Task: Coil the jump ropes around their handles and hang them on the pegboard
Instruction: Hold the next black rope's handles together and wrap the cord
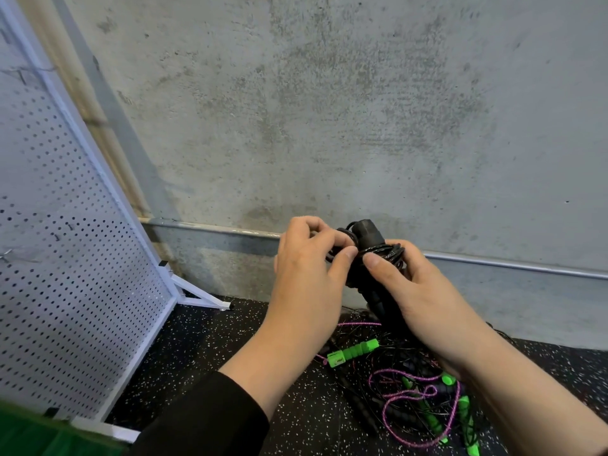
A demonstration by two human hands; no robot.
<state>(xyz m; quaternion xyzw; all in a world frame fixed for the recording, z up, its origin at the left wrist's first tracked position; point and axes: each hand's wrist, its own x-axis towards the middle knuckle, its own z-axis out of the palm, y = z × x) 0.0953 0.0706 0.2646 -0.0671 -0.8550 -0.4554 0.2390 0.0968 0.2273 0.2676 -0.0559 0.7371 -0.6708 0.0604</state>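
Concrete wall behind; at five o'clock, our left hand pinches black rope, right hand grips the handles: we should keep coils taut.

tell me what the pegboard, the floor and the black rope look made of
Pegboard: probably white-painted sheet metal, with even rows of punched holes and a thin framed edge.
Floor: looks like matte black rubber matting with white flecks.
Black rope: glossy, likely plastic-coated cord, judging by the highlights on its coils.

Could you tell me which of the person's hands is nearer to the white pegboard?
Left. The left hand pinches the rope at the black handles on the side facing the pegboard; the right hand grips the handles from the far side.
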